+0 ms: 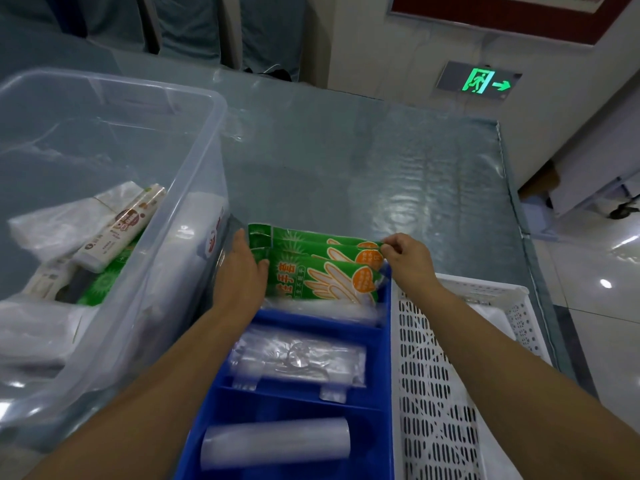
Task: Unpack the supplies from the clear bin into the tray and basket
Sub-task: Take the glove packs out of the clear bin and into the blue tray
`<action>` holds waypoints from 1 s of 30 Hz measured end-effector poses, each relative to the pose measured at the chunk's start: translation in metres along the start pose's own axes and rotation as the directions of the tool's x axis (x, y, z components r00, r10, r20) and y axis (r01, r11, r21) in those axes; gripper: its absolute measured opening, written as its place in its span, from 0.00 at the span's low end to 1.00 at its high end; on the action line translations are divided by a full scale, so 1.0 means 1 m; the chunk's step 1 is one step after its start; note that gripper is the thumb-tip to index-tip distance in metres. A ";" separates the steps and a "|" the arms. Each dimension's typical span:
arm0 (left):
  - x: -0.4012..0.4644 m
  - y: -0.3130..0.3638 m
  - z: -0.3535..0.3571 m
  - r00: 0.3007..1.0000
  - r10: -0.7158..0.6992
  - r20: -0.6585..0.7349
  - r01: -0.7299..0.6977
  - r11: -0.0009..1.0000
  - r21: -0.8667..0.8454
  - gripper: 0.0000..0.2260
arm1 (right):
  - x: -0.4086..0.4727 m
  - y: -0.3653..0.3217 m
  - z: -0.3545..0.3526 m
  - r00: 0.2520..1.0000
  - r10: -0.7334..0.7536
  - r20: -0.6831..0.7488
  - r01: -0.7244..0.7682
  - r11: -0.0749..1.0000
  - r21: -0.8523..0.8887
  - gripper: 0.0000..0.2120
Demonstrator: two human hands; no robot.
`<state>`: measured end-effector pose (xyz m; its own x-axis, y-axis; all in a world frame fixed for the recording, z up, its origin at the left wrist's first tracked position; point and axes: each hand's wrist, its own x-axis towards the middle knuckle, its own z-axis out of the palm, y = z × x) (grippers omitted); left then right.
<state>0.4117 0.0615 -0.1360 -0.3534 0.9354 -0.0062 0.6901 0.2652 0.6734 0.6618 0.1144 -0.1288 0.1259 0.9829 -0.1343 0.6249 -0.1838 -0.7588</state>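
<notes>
Found a boxed roll (121,226) in the clear bin (194,150). Braced green glove packets (322,271) with a flat left hand (242,271), pinched their other end with the right hand (408,261), in the blue tray's (386,341) far compartment. Flanked rightward by the white basket (433,375).

Bin (207,140): clear glossy plastic. Tray (386,358): smooth blue plastic. Basket (433,393): white perforated plastic. Glove packs (322,275): glossy green film. Table (381,168): shiny wrinkled clear sheet.

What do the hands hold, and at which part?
The right hand pinches the green glove packets at their top right corner. The left hand presses flat against their left ends.
</notes>
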 end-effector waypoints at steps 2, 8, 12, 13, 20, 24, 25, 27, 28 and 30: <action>0.001 -0.003 0.005 0.998 0.066 -0.014 -0.065 0.995 0.074 0.15 | -0.001 0.002 -0.002 1.000 -0.003 -0.017 0.003 1.000 -0.006 0.06; 0.003 -0.008 0.008 0.997 0.067 -0.029 -0.062 0.987 0.152 0.18 | -0.006 0.009 -0.007 0.993 -0.109 -0.052 0.105 0.991 -0.083 0.09; -0.022 -0.013 0.002 0.913 0.394 -0.109 -0.333 0.872 0.359 0.25 | -0.030 0.012 -0.010 0.853 -0.480 -0.205 0.422 0.865 -0.273 0.05; -0.031 -0.015 0.002 0.863 0.498 -0.084 -0.444 0.828 0.342 0.21 | -0.039 0.013 -0.006 0.802 -0.583 -0.134 0.521 0.791 -0.322 0.03; -0.057 -0.024 0.020 0.615 0.694 0.374 -0.786 0.576 0.224 0.15 | -0.066 0.024 0.025 0.611 -0.693 0.383 0.772 0.415 -0.481 0.11; -0.058 -0.020 0.015 0.656 0.657 0.372 -0.753 0.608 0.253 0.13 | -0.065 0.028 0.024 0.631 -0.698 0.338 0.747 0.430 -0.508 0.12; -0.060 -0.019 0.014 0.676 0.636 0.372 -0.732 0.637 0.240 0.15 | -0.069 0.028 0.026 0.612 -0.718 0.333 0.763 0.425 -0.486 0.11; -0.064 -0.017 0.014 0.718 0.586 0.376 -0.683 0.698 0.215 0.18 | -0.076 0.030 0.032 0.569 -0.724 0.390 0.805 0.394 -0.443 0.11; -0.066 -0.016 0.014 0.724 0.569 0.390 -0.672 0.708 0.216 0.19 | -0.079 0.032 0.035 0.566 -0.701 0.433 0.810 0.379 -0.447 0.11; -0.067 -0.017 0.016 0.703 0.573 0.421 -0.695 0.678 0.239 0.21 | -0.081 0.034 0.038 0.595 -0.642 0.484 0.789 0.353 -0.502 0.11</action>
<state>0.4338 -0.0019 -0.1588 0.4127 0.9081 0.0703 0.8643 -0.4148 0.2843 0.6438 0.0291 -0.1677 -0.6992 0.7081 0.0986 0.7069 0.7053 -0.0534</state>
